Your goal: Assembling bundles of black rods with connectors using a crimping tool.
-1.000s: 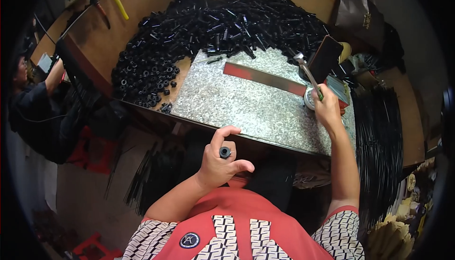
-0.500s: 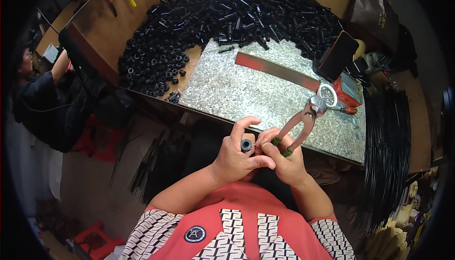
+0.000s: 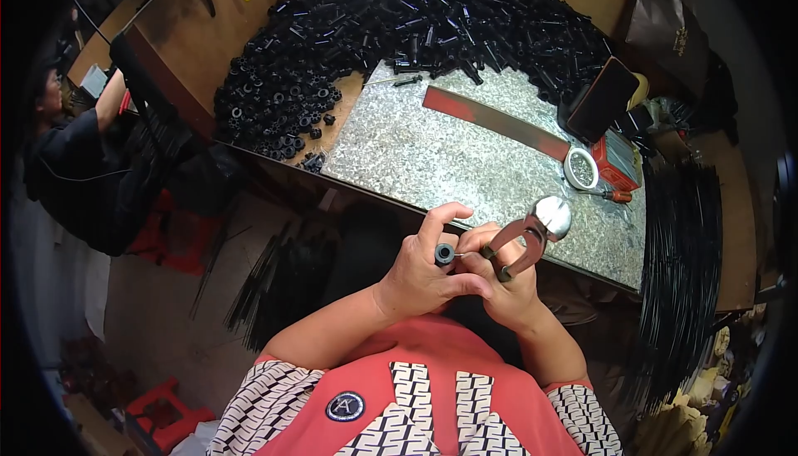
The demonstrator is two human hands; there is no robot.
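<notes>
My left hand is closed around a small black tube-shaped part, its round open end facing up, with the index finger curved above it. Touching it from the right is my right hand, which grips end-cutting pincers with green handles. Their rounded metal head points up and away, over the table edge. A thin, light pin or wire shows between the right fingertips and the black part; its ends are hidden. Both hands are held in front of my body, just short of the table.
Black plastic parts are heaped at the back of the speckled tabletop. A flat metal bar, a white cup of small pieces, a screwdriver and a phone lie right. Black rods hang beyond. Another person sits left.
The pincers have tipped, so their head shows more from above and their handles less. Both hands stay together, slightly further right in the picture, the black part still in the left.
</notes>
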